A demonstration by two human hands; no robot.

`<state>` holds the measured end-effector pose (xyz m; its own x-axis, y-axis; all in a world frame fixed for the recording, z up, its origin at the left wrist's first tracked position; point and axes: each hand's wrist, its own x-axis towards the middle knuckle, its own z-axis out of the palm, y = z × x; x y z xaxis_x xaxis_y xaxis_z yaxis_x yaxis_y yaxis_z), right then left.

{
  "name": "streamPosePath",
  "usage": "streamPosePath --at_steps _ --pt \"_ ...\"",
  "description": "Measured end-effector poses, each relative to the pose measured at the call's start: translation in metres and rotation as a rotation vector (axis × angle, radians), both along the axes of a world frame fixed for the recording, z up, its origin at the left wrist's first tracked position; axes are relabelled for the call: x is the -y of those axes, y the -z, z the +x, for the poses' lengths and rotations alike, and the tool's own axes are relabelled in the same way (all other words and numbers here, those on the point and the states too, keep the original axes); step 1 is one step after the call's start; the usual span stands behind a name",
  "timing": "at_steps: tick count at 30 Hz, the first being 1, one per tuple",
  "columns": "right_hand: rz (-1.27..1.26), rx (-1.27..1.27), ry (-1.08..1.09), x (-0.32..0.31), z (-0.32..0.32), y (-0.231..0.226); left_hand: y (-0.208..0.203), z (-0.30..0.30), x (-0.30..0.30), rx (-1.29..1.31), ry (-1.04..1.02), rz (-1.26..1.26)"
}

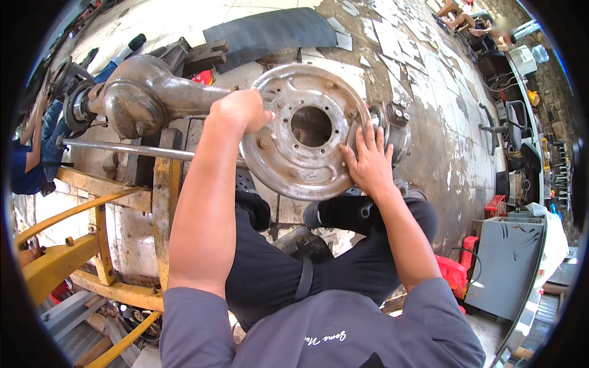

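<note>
A round, worn metal brake backing plate [288,175] with a large central hole and a ring of bolt holes faces me above my knees. My left hand [242,110] is closed on its left edge, thumb on the face and the other fingers mostly hidden. Against the right edge my right hand [371,159] lies flat with fingers spread. Just beyond that hand, a metal hub assembly [399,132] is partly covered by the plate. To the left stretches a heavy axle housing [138,95] with a bulging middle, its right end running behind my left hand.
A long metal rod [129,149] runs below the housing, near a yellow metal frame [113,187]. A dark curved sheet [270,37] lies beyond the plate. Broken tiles [389,46] litter the far floor. At right stands a grey metal cabinet [503,264]. Another person [30,153] is at far left.
</note>
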<state>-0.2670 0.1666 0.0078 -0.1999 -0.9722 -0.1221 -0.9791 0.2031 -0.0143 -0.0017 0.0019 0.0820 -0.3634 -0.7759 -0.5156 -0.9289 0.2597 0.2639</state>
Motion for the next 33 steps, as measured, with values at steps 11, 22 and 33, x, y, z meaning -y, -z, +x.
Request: streamPosePath --at_steps 11,22,33 --pt "-0.023 0.011 -0.008 0.001 -0.001 -0.002 -0.001 0.002 0.001 -0.004 -0.018 -0.024" --pt "0.018 -0.014 -0.05 -0.006 -0.006 -0.005 -0.005 -0.002 -0.001 0.011 -0.046 0.028" --pt "-0.005 -0.02 -0.065 -0.002 -0.005 -0.005 0.004 0.001 0.001 0.019 -0.063 -0.053"
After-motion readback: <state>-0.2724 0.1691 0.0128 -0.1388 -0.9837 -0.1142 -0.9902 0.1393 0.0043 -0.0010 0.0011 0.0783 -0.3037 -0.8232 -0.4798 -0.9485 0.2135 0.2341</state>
